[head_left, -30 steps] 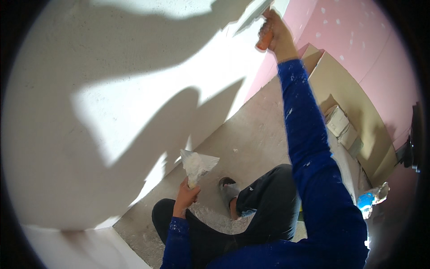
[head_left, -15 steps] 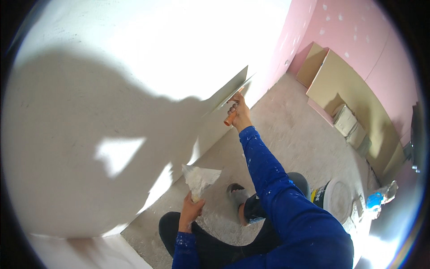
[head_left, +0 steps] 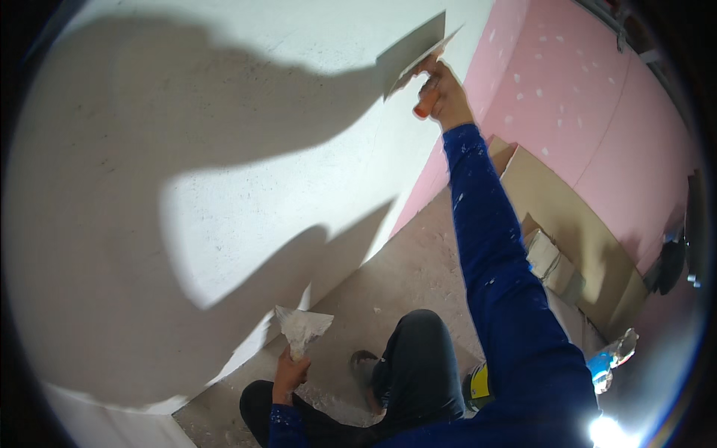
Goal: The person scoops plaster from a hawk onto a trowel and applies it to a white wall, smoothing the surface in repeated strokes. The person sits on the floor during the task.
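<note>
My right hand is stretched up to the pale wall, closed around the orange handle of a finishing trowel. The trowel's wide flat blade is tilted close against the wall surface; whether its whole edge touches I cannot tell. Low down near my knee, my left hand grips a wide putty knife by its handle, blade pointing up. Whitish compound is smeared over that blade.
To the right stands a pink board wall with white filler spots. Tan board sheets lean against it, with a paper-like package in front. A bucket with a yellow label is partly behind my right arm. Dusty floor borders the wall.
My right hand and the trowel have moved up the wall and a little right. My left hand with the putty knife sits slightly lower and farther left in view. The view has shifted.
</note>
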`<state>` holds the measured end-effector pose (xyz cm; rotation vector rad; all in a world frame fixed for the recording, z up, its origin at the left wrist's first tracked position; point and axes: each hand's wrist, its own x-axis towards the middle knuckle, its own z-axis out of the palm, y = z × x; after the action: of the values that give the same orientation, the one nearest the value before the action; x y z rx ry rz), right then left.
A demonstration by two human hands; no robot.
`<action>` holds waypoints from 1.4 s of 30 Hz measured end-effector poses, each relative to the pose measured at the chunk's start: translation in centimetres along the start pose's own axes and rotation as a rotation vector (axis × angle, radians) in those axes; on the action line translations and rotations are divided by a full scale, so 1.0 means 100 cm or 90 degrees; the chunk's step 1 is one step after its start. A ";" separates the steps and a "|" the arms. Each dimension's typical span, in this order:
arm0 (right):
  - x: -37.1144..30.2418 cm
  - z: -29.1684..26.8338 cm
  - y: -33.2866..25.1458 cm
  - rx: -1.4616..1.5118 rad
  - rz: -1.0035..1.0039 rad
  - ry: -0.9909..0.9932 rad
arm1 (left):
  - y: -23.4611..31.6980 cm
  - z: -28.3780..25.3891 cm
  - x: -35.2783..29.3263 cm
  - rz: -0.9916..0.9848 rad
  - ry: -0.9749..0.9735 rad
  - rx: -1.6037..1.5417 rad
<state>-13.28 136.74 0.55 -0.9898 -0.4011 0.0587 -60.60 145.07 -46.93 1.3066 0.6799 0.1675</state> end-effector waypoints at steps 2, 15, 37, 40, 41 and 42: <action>0.001 0.036 -0.051 -0.093 -0.067 -0.162 | -0.002 -0.001 0.000 0.037 0.012 0.041; -0.148 -0.067 0.062 -0.001 -0.006 -0.290 | 0.016 -0.020 0.003 0.010 -0.107 0.068; -0.340 0.001 0.094 -0.634 -0.626 -1.202 | 0.204 -0.059 -0.043 0.019 -0.343 0.273; -0.343 0.000 0.096 -0.666 -0.619 -1.232 | 0.205 -0.062 -0.053 0.031 -0.318 0.232; -0.343 -0.001 0.096 -0.683 -0.610 -1.248 | 0.207 -0.062 -0.055 0.035 -0.308 0.222; -0.344 -0.002 0.096 -0.683 -0.634 -1.236 | 0.210 -0.062 -0.056 0.031 -0.300 0.233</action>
<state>-43.82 134.06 -17.88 -1.3611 -2.8912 -0.1494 -63.06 153.42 -26.08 1.6395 0.2804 -0.2325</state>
